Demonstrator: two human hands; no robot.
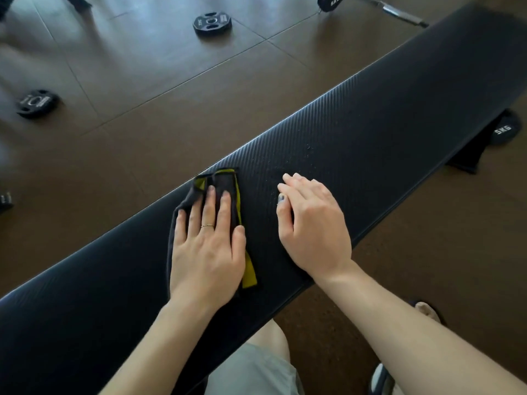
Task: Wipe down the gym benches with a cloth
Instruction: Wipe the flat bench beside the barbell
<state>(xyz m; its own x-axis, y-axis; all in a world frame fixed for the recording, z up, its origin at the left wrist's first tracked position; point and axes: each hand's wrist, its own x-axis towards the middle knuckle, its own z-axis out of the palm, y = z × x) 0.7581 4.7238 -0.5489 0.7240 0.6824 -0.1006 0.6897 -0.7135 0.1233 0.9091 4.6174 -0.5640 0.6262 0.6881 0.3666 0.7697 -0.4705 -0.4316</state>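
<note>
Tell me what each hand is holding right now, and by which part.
Neither hand grips anything. The left hand presses flat, fingers straight, on the middle of the folded cloth on the bench. The right hand rests bare on the bench pad.

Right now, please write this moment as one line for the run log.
left hand: flat on cloth | right hand: resting bare on bench | droplets: ahead, unwiped

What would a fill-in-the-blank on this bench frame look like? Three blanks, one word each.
1. The left hand presses a dark cloth with ____ edging onto the bench.
2. The right hand rests on the bench, holding ____.
3. The weight plate lies on the ____.

Missing words: yellow; nothing; floor
</note>
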